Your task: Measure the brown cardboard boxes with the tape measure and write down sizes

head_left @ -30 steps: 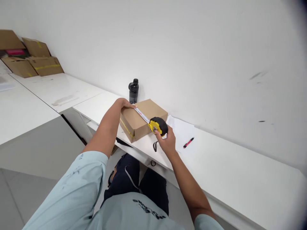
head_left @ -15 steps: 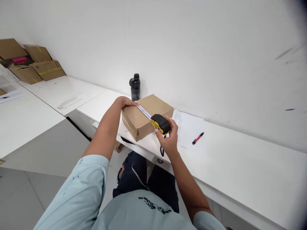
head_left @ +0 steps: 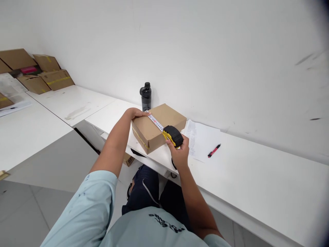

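A closed cardboard box [head_left: 167, 116] lies flat on the white table. Across its top runs the pulled-out blade of a black and yellow tape measure [head_left: 173, 134]. My left hand [head_left: 137, 112] reaches over the box's left side, its thumb holding the blade's end at the far edge; its other fingers are partly hidden. My right hand [head_left: 180, 154] is wrapped round the tape measure's case, which sits at the box's near right edge. From the case a black wrist strap hangs down.
Behind the box a dark water bottle [head_left: 146, 96] stands by the wall. Right of it lie paper sheets [head_left: 203, 137] and a red and black pen [head_left: 214, 150]. Several cardboard boxes [head_left: 58, 79] are stacked at the far left. The white table [head_left: 257, 171] stretches right along the wall.
The view has shifted slightly, so everything sits a little lower in it. Both hands keep their places, with the blade still stretched over the box.
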Action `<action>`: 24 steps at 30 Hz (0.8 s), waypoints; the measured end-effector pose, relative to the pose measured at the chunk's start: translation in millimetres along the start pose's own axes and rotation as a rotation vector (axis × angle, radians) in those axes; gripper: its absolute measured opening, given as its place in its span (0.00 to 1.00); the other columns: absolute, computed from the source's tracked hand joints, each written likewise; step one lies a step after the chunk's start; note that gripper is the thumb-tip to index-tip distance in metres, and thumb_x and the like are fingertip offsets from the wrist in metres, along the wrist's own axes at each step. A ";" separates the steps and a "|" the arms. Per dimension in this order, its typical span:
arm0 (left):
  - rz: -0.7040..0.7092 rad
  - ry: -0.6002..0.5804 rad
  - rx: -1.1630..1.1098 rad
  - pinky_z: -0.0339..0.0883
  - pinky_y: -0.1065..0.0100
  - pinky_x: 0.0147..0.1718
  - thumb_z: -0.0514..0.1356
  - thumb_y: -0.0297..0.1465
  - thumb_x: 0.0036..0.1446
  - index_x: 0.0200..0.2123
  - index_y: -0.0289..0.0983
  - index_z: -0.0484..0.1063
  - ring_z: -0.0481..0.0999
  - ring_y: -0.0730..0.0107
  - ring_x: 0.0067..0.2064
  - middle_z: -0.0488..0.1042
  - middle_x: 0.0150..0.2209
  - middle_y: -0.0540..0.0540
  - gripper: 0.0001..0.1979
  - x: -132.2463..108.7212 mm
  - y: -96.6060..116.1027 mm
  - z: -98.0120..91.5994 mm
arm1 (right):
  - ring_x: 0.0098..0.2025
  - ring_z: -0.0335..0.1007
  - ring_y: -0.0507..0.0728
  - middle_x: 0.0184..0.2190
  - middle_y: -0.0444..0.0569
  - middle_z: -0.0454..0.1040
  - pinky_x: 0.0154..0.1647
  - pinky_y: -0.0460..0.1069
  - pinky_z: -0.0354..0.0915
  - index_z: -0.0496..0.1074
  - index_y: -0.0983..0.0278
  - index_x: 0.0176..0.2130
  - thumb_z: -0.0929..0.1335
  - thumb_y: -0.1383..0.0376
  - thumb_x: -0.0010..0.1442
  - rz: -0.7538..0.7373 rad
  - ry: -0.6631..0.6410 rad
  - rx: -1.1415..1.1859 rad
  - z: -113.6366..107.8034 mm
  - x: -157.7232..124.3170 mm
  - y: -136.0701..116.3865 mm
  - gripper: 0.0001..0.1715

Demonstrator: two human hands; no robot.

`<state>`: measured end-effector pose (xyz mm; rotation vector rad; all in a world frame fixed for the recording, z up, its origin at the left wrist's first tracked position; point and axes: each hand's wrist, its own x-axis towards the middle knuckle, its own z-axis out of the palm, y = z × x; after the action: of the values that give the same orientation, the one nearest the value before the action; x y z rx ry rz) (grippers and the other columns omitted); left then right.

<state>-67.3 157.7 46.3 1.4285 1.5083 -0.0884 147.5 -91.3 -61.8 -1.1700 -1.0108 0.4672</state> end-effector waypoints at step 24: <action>-0.027 0.018 -0.056 0.81 0.58 0.51 0.75 0.59 0.45 0.43 0.38 0.79 0.86 0.47 0.52 0.86 0.49 0.37 0.34 -2.5 1.3 3.2 | 0.47 0.78 0.60 0.46 0.53 0.79 0.49 0.57 0.74 0.72 0.62 0.53 0.79 0.41 0.51 0.002 0.025 -0.010 -0.4 -1.5 5.0 0.41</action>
<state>-64.9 154.2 47.2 1.3679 1.5337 -0.0500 148.1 -90.9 -66.9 -1.1835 -0.9918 0.4488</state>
